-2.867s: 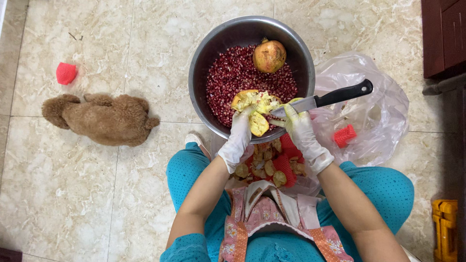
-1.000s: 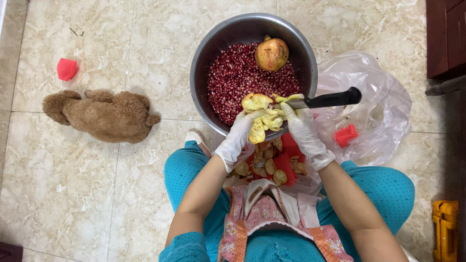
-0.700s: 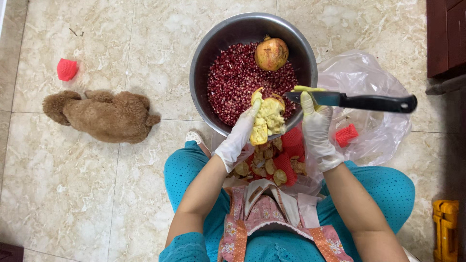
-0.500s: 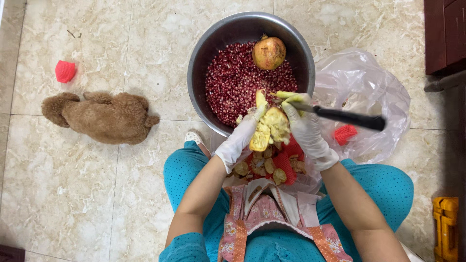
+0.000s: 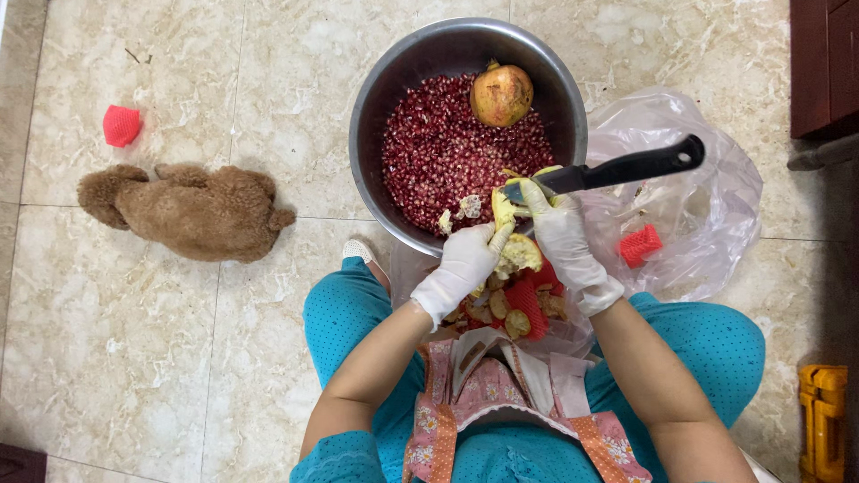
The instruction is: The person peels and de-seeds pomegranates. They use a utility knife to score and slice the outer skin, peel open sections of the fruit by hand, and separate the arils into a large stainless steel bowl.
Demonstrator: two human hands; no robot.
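My left hand (image 5: pixel 461 268), in a white glove, grips a yellow piece of pomegranate peel (image 5: pixel 519 253) just below the near rim of a steel bowl (image 5: pixel 376 107). My right hand (image 5: pixel 562 237), also gloved, holds a black-handled knife (image 5: pixel 626 168) together with a strip of peel, the blade pointing left over the rim. The bowl is full of red pomegranate seeds (image 5: pixel 438 152); a whole pomegranate (image 5: pixel 501 95) lies at its far side. A few pale peel bits lie on the seeds near the hands.
A pile of peel scraps and red foam nets (image 5: pixel 506 309) lies between my knees. A clear plastic bag (image 5: pixel 689 215) with a red net lies to the right. A brown curly dog (image 5: pixel 188 212) lies on the tile floor at left, with a red net (image 5: pixel 121 125) beyond it.
My left hand has brought the peel piece down from over the bowl to just below its rim. The knife handle swung up and right; small peel bits dropped onto the seeds.
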